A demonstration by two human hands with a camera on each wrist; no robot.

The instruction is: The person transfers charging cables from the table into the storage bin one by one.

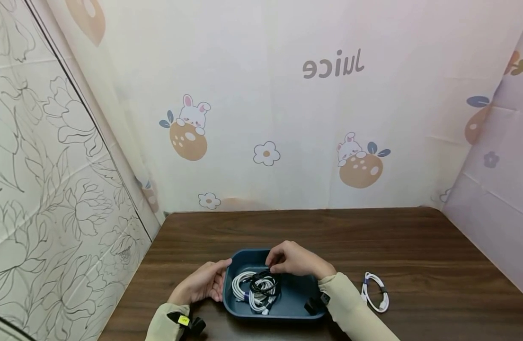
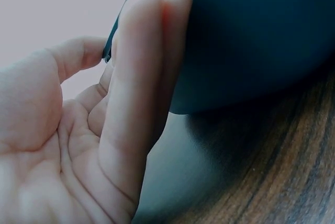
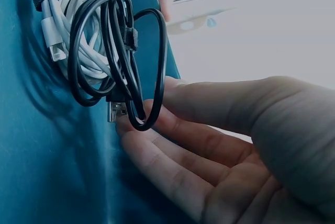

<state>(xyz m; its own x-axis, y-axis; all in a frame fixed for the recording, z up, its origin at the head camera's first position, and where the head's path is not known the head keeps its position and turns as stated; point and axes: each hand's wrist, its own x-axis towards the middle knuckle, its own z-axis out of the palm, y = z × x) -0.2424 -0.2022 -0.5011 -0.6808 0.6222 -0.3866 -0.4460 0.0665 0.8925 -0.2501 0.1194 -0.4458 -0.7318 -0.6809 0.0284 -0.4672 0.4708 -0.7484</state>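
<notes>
A dark blue tray (image 1: 293,303) stands on the table, holding coiled white cables (image 1: 240,284) with a black coiled cable (image 1: 265,282) over them. My left hand (image 1: 204,282) grips the tray's left side, thumb at the rim and fingers along the outer wall; the left wrist view shows these fingers (image 2: 136,72) close up. Reaching into the tray, my right hand (image 1: 297,259) pinches a loop of the black cable (image 3: 162,51) between thumb and fingers. A strap binds that coil, and its metal plug hangs near the fingertips. White cables (image 3: 94,62) lie behind it, partly covered.
To the right of the tray, another white coiled cable (image 1: 385,298) lies on the brown wooden table (image 1: 436,265). A printed cloth (image 1: 265,104) hangs behind the table's far edge, with more patterned cloth at both sides.
</notes>
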